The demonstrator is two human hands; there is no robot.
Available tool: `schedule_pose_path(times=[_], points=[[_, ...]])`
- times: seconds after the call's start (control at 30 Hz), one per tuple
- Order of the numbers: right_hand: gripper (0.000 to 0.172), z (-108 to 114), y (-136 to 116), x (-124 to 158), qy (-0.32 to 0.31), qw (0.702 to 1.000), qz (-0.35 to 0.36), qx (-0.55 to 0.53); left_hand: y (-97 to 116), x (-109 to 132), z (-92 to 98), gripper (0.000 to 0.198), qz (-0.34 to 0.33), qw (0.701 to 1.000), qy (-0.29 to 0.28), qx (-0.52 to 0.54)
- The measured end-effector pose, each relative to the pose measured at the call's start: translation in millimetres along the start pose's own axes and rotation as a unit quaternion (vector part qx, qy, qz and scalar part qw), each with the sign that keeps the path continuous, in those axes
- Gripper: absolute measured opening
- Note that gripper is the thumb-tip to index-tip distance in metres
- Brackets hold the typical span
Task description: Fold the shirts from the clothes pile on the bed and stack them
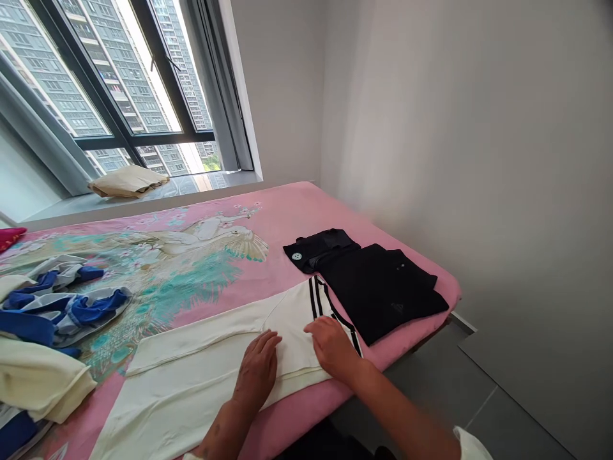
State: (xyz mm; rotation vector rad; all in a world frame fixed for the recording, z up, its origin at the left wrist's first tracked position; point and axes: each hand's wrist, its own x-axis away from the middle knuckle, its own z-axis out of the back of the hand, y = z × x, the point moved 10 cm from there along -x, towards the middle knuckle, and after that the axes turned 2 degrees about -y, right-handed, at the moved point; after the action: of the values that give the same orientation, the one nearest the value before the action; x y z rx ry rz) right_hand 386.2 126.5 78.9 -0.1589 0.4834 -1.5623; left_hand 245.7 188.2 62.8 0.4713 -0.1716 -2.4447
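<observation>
A long cream-white garment [201, 358] lies spread along the near edge of the bed, with black stripes at its right end. My left hand [259, 364] rests on its middle, open, fingers lying over the cloth. To the right, my right hand [335, 348] is closed by the striped end, with bent fingers on the fabric; its fingertips are partly hidden. Just beyond that end lie a folded black garment [383, 291] and a smaller black piece [325, 246] with a round white emblem.
A pink bedsheet [297, 211] with a bird pattern covers the bed. Blue-and-white clothes [71, 310] and a cream cloth [43, 377] are heaped at left. A beige folded bundle [127, 181] sits on the window ledge. A wall borders the bed's right side, above grey floor tiles [479, 396].
</observation>
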Motion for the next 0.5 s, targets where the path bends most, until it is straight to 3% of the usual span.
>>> schedule_pose_path(times=[0.07, 0.2, 0.27, 0.37, 0.43, 0.5], points=[[0.037, -13, -3, -10, -0.057, 0.998, 0.015, 0.036, -9, -6, -15.6, 0.043, 0.05, 0.997, -0.042, -0.036], [0.034, -16, 28, -19, -0.113, 0.98, -0.105, 0.127, -26, 4, -40.3, 0.061, 0.116, 0.981, -0.136, -0.076], [0.037, -10, 26, -26, -0.096, 0.981, -0.113, 0.127, -28, 5, -41.1, 0.062, 0.113, 0.98, -0.143, -0.081], [0.046, -15, 0, -40, -0.075, 0.993, -0.032, 0.084, -29, -4, -35.9, 0.058, 0.108, 0.984, -0.116, -0.086], [0.052, -32, -7, -44, -0.108, 0.991, -0.017, 0.077, -33, -8, -37.6, 0.059, 0.128, 0.982, -0.109, -0.089], [0.059, -50, 5, -45, -0.157, 0.98, -0.075, 0.099, -39, -8, -45.0, 0.064, 0.147, 0.978, -0.116, -0.094]])
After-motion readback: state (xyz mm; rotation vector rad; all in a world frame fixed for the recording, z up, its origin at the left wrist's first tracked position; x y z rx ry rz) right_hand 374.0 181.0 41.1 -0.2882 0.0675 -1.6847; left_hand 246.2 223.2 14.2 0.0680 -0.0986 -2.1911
